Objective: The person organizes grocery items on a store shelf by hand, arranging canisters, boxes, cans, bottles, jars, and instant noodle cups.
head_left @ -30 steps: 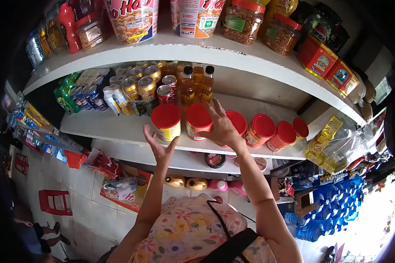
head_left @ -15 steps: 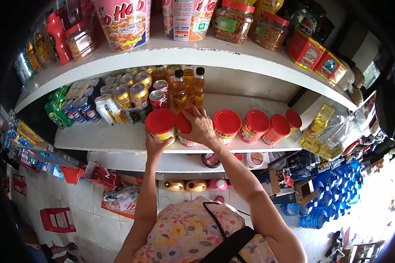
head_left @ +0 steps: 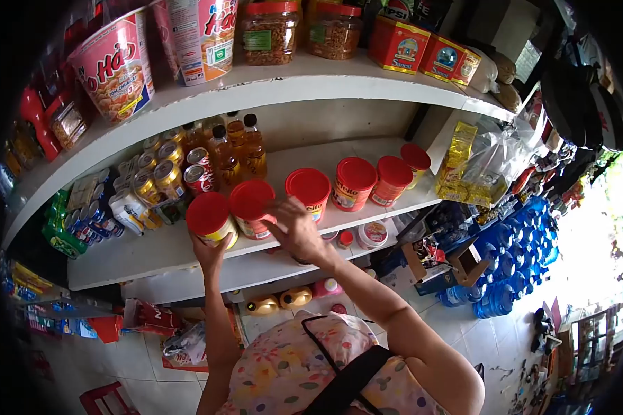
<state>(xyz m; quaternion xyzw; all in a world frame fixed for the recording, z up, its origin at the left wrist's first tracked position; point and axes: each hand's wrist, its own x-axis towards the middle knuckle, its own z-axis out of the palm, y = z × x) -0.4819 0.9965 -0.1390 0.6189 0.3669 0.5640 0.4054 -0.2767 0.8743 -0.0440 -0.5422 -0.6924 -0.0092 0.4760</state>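
My left hand [head_left: 208,252] is wrapped round the lower side of a yellow-labelled canister [head_left: 212,216] with a red lid, the leftmost in a row on the middle shelf. Just right of it stands a second red-lidded canister [head_left: 252,206]. My right hand [head_left: 299,232] hovers at that one's right side, fingers apart and partly blurred, in front of a third canister [head_left: 308,188]. Whether its fingertips touch either one, I cannot tell. More red-lidded canisters [head_left: 354,183] continue the row to the right.
Bottles of amber drink [head_left: 253,149] and stacked cans [head_left: 167,176] stand behind and left of the row. Yellow sachets in plastic [head_left: 464,169] hang at the shelf's right end. The upper shelf [head_left: 270,97] carries noodle cups [head_left: 114,69] and jars. Blue water jugs [head_left: 505,277] stand at right.
The view has swung to the right. My right hand has come off the second canister's lid and moved right of it. My left hand still holds the leftmost canister.
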